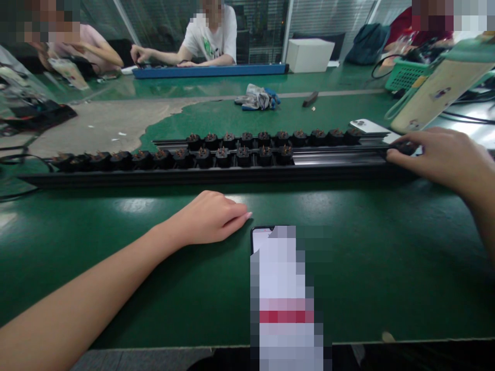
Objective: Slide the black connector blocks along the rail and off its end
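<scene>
A long black rail (216, 175) lies across the green table (154, 288), carrying several small black socket modules (243, 153) in two rows. My right hand (436, 154) rests at the rail's right end, fingers curled over one black module (406, 148). My left hand (211, 216) lies on the table in front of the rail, fingers loosely curled and together, with nothing visible in it. Its fingertips point toward a phone (263, 238) lying near the front edge.
Work gloves (258, 98) and a small dark piece (310, 99) lie beyond the rail. A white phone (367, 125), a green basket (406, 74) and cables sit at the right. Other people sit at the far side by a blue rail (209, 70) and a white box (311, 54).
</scene>
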A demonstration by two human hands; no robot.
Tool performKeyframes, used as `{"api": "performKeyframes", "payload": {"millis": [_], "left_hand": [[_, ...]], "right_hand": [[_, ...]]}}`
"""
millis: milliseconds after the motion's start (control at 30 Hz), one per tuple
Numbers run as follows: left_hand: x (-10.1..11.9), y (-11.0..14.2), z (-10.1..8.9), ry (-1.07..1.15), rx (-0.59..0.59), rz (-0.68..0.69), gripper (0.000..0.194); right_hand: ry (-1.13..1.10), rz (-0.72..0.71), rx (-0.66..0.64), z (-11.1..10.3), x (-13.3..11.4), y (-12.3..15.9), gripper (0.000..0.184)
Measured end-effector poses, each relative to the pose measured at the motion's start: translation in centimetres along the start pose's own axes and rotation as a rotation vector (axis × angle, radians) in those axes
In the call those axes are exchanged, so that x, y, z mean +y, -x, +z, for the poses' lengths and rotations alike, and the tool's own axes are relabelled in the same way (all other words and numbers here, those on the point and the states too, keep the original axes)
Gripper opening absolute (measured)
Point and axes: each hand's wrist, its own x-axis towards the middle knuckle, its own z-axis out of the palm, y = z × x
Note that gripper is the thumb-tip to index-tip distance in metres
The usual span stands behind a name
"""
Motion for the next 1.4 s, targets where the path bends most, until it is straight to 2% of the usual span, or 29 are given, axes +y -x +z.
{"api": "performKeyframes", "payload": {"millis": [133,467,733,933,1233,1400], "left_hand": [[-0.1,0.1,0.0,-0.002,-0.010,-0.004,0.040],[0.0,0.0,0.0,0.017,-0.020,-0.012,0.040],[-0.1,0.2,0.1,0.008,-0.011,-0.004,0.040],[0.0,0.0,0.0,0.012,-0.015,-0.008,0.040],[0.0,0.0,0.1,0.001,-0.008,-0.004,0.040],[0.0,0.0,0.1,-0.001,-0.002,0.003,0.040]], "right_hand": [[0.053,0.056,-0.084,-0.3,0.3,0.0,0.068],[0.043,0.120,-0.151,0.6,1.8,-0.4,0.076],[0.103,0.059,-0.104,0.9,2.6,-0.6,0.073],[0.090,0.086,-0.114,1.0,3.1,-0.6,0.071],[0.055,0.147,-0.122,1.7,4.3,-0.8,0.076],[0.071,0.150,-0.099,1.9,4.9,-0.9,0.071]]}}
